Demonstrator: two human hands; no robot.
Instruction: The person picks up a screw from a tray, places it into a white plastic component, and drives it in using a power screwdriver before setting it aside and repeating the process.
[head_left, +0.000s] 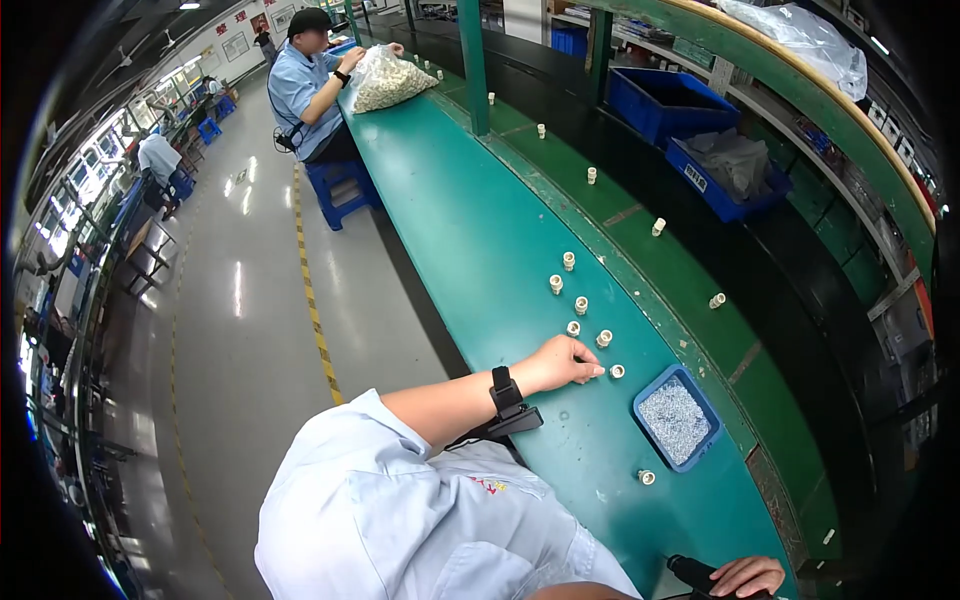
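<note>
Over the green workbench [430, 220], my left hand [562, 366] reaches out with thumb and fingers pinched together. The fingertips are right beside a small white cylindrical fitting [617, 372]; whatever lies between them is too small to make out. Several similar fittings stand just beyond that hand, among them a white fitting [604, 339]. At the lower edge my right hand [748, 577] is curled round a black tool [692, 573] that looks like an electric screwdriver, partly cut off by the frame. Between the hands are a blue tray [641, 408] of small silvery pieces and a lone fitting [647, 478].
Beside the bench runs a green conveyor belt [690, 265] with spaced-out fittings. Blue bins [655, 100] stand beyond it. A green post [473, 70] rises at the bench edge. Farther along, a co-worker [300, 90] sits at a clear bag [388, 82] of fittings.
</note>
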